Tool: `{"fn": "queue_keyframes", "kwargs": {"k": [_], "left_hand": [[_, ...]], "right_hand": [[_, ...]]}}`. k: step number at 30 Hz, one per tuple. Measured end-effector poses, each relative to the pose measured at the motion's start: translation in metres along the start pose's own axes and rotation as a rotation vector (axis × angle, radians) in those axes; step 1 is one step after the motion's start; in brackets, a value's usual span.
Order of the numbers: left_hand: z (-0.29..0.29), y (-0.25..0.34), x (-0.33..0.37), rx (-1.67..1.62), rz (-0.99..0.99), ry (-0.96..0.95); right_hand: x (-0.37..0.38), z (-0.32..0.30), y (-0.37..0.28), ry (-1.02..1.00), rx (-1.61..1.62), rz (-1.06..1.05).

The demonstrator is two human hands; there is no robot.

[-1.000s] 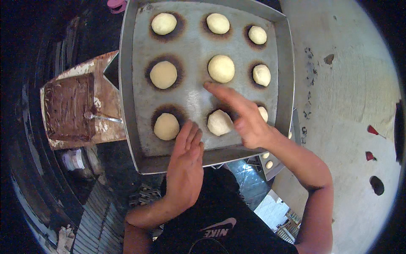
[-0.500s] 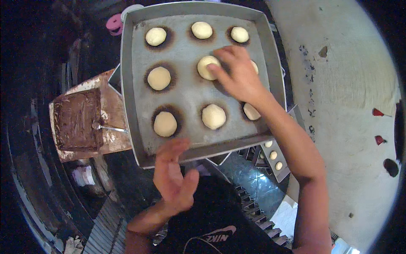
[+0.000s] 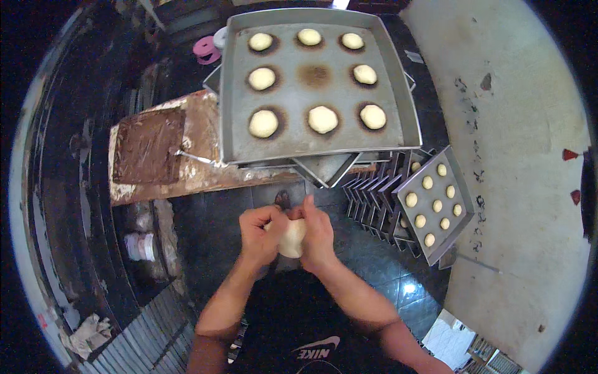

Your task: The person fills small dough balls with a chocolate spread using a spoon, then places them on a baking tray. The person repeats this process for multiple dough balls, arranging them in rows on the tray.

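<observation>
Between my two hands, close to my chest, is a pale dough ball (image 3: pixel 291 241), stretched out of round. My left hand (image 3: pixel 261 232) curls its fingers and thumb into the dough's left side. On the other side my right hand (image 3: pixel 316 234) grips it, thumb pointing up. Beyond them a deep square metal baking tray (image 3: pixel 274 148) holds several dough balls, among them one at the front middle (image 3: pixel 322 119). A bare dark scorch mark (image 3: pixel 315 75) shows at the tray's centre.
More trays are stacked crosswise under the top one. At right, a leaning stack carries a tray (image 3: pixel 430 206) of dough balls beside the wall (image 3: pixel 517 187). Left, a worn table (image 3: pixel 202 134) bears a brown-smeared slab (image 3: pixel 149 146) and a brush (image 3: pixel 196 157). Tiled floor lies below.
My right hand has lifted the middle dough ball out of the tray and brought it back to my chest. My left hand has joined it, both now gripping the dough. The view has shifted.
</observation>
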State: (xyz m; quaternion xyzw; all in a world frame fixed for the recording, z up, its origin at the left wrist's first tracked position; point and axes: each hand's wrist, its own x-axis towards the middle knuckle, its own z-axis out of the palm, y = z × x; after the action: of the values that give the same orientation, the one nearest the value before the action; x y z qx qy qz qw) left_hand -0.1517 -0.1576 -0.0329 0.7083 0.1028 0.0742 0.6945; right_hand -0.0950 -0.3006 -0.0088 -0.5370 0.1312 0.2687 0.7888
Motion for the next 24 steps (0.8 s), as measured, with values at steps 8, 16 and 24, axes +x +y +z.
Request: {"fn": "queue_keyframes", "kwargs": {"k": [8, 16, 24], "left_hand": [[-0.061, -0.029, -0.064, -0.182, -0.257, 0.262], [-0.245, -0.056, -0.049, -0.047, -0.089, 0.432], [-0.431, -0.107, -0.098, 0.072, -0.144, 0.548]], "right_hand": [[-0.003, 0.071, 0.060, -0.311, -0.684, -0.544], [0.205, 0.187, 0.246, -0.221, -1.173, -0.828], [0.210, 0.292, 0.277, -0.391, -1.363, -0.673]]}}
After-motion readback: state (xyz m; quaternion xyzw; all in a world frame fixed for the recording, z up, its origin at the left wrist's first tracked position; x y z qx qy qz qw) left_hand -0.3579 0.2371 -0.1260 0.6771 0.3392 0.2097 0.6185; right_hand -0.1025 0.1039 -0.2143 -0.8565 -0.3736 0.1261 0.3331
